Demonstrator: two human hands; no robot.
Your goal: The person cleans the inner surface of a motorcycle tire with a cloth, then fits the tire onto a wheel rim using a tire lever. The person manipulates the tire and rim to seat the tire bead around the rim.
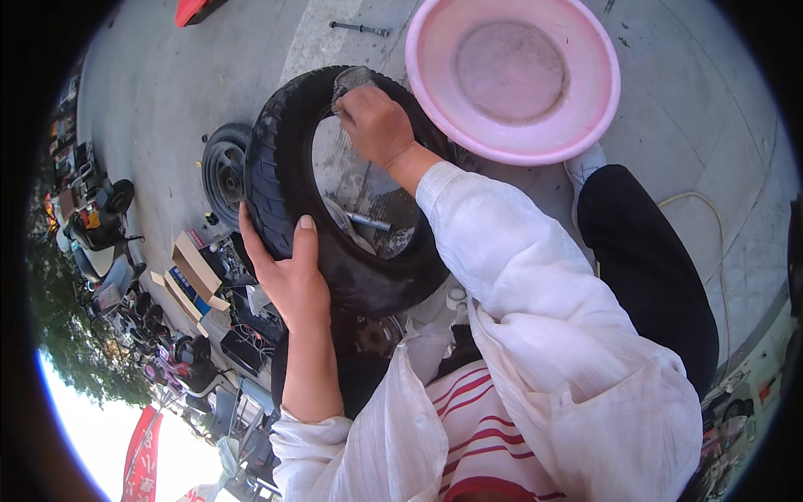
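Observation:
A black motorcycle tire [272,167] stands tilted in front of me, its treaded side toward the left. My left hand [290,272] lies against the tread, thumb and fingers spread. At the tire's far rim, my right hand [376,125] is closed around a grey, mesh-like scrubbing pad [353,79], pressing it to the rubber. Through the tire's opening I see wet ground and a metal tube-shaped tool [368,222]. The fingertips of my right hand are partly hidden by the hand itself.
A pink plastic basin [510,71] stands at the far right, near my shoe [585,163]. Left of the tire is a wheel [224,176]. An open cardboard box [196,272] lies lower left, near parked scooters [92,226]. A long bolt [360,29] lies beyond; a hose [711,209] runs right.

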